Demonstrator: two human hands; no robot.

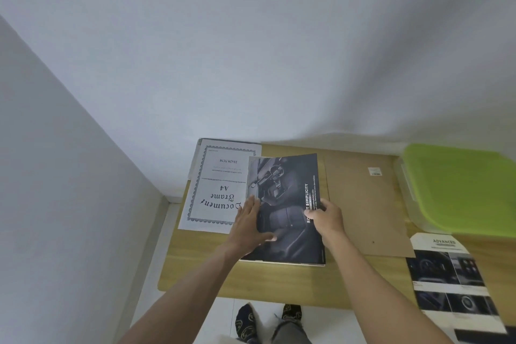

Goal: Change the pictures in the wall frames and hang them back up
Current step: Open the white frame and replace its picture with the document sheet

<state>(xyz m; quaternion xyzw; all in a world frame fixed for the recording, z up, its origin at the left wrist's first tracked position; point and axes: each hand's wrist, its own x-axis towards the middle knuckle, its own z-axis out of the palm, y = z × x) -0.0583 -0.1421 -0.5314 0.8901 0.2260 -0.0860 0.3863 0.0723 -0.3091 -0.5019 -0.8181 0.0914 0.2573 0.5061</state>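
A dark picture sheet with a car interior and white lettering lies on top of a frame, whose pale front edge shows below it on the wooden table. My left hand rests flat on the sheet's left side, fingers spread, thumb on the dark print. My right hand pinches the sheet's right edge, and the far end of the sheet curls up. A white "Document Frame A4" insert sheet lies to the left. A brown backing board lies to the right.
A green-lidded plastic box stands at the table's right rear. A brochure page with dark car photos lies at the front right. White walls close the left and back. My feet show on the floor below the table edge.
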